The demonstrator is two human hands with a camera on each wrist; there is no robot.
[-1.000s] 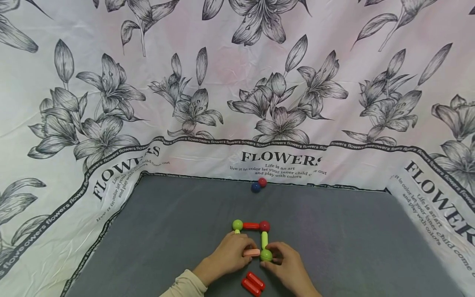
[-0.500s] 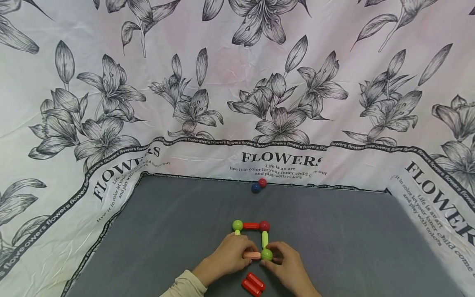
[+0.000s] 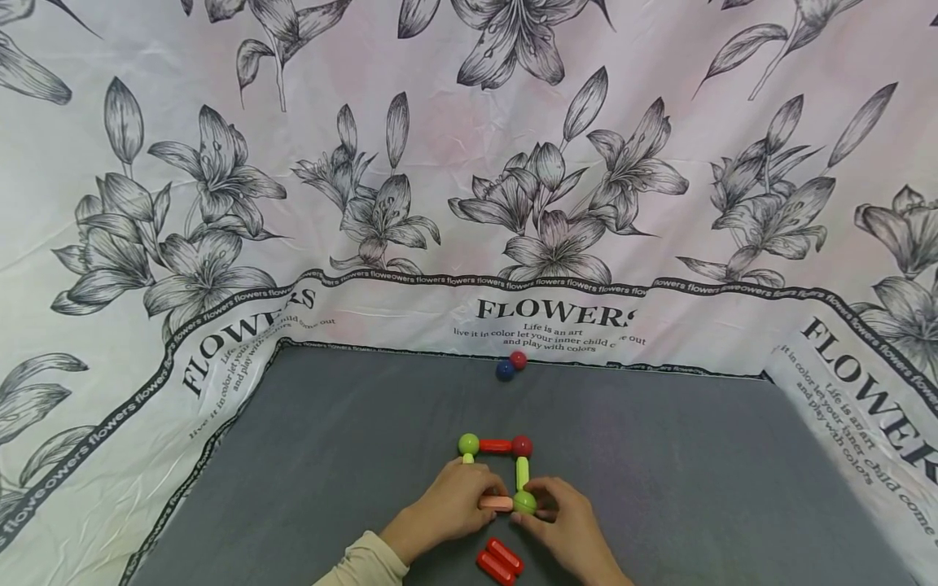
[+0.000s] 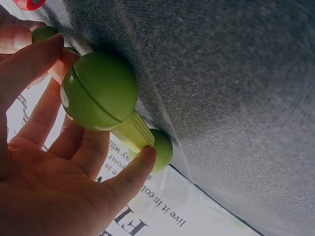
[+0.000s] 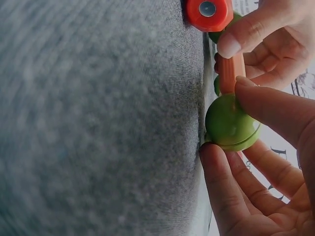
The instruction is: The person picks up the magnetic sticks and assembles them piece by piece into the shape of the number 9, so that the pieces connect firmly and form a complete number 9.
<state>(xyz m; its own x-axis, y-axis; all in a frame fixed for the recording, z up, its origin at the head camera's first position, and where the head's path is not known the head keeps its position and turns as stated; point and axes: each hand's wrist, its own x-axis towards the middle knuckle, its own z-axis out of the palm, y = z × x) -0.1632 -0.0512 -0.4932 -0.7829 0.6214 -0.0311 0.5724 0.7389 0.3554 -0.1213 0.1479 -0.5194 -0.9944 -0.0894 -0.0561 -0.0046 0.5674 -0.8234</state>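
Note:
My left hand (image 3: 458,498) pinches a salmon-coloured toy rod (image 3: 497,504) by its side. Its far end meets a green ball (image 3: 523,501), which my right hand (image 3: 567,517) grips between thumb and fingers; the right wrist view shows rod and ball touching. From that ball a yellow-green rod (image 3: 523,474) runs to a red ball (image 3: 522,446), and a red rod (image 3: 495,446) links this to another green ball (image 3: 468,443). In the left wrist view, a green ball (image 4: 101,91) lies beside my left fingers, joined to a yellow-green rod (image 4: 133,132). The head view hides that corner behind the hand.
Two loose red rods (image 3: 501,561) lie side by side on the grey tabletop (image 3: 659,456), close to me. At the back edge a blue ball (image 3: 506,370) and a red ball (image 3: 518,360) sit together before the flowered cloth (image 3: 396,317).
The salmon rod has swung slightly toward me, and its end has closed the small gap to the green ball. Both hands keep their holds and barely shift.

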